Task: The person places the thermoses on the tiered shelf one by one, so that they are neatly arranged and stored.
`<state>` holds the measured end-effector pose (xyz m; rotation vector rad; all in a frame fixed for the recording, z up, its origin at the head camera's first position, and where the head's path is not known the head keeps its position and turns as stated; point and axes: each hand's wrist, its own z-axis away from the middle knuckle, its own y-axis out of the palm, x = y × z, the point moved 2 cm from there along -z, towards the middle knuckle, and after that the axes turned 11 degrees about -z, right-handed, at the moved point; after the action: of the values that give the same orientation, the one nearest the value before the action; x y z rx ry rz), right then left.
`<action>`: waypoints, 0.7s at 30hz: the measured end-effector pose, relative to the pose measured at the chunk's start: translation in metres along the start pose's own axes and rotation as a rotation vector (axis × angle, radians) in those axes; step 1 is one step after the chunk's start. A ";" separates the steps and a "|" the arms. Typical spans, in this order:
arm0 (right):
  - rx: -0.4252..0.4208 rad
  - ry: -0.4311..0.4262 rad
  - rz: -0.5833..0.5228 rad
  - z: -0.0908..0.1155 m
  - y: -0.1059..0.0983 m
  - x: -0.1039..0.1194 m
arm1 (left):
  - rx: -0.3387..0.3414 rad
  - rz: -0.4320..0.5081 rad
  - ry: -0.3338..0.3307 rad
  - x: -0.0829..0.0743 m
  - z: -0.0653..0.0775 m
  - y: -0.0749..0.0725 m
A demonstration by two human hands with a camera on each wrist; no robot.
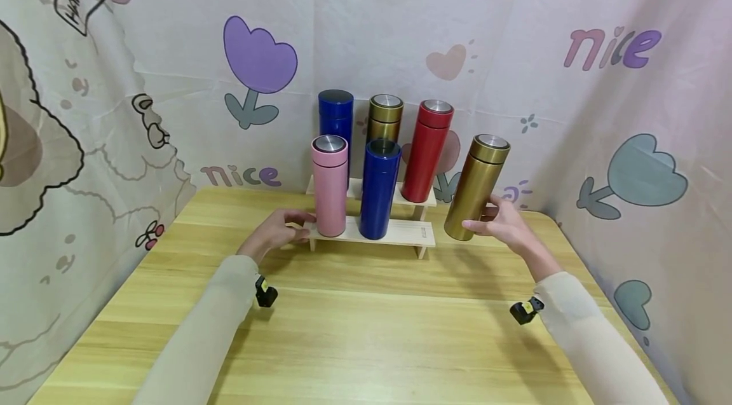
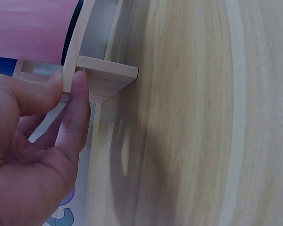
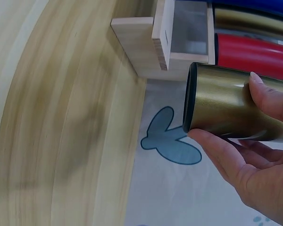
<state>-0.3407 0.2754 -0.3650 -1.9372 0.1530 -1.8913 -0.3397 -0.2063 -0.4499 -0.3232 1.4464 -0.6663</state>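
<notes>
My right hand (image 1: pixel 503 225) grips a gold thermos bottle (image 1: pixel 478 185) low on its body, tilted and lifted off the table to the right of a two-step wooden rack (image 1: pixel 408 233). In the right wrist view the thumb lies on one side of the gold bottle (image 3: pixel 226 101) and the fingers on the other. My left hand (image 1: pixel 278 231) pinches the left end of the rack's lower shelf (image 2: pixel 71 61) between thumb and fingers. On that shelf stand a pink thermos (image 1: pixel 330 192) and a blue thermos (image 1: pixel 377 195), the pink one nearest my left hand.
Behind, on the upper step, stand another blue thermos (image 1: pixel 336 114), a gold thermos (image 1: pixel 385 114) partly hidden, and a red thermos (image 1: pixel 426 157). A patterned curtain (image 1: pixel 366 23) hangs behind the wooden table (image 1: pixel 354 335).
</notes>
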 end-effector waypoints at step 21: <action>0.001 -0.038 -0.030 -0.009 0.028 0.004 | 0.001 0.022 -0.006 0.001 0.000 0.000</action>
<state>-0.3436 0.2469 -0.3717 -1.9840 0.1124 -1.8710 -0.3393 -0.2064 -0.4505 -0.3083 1.4416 -0.6481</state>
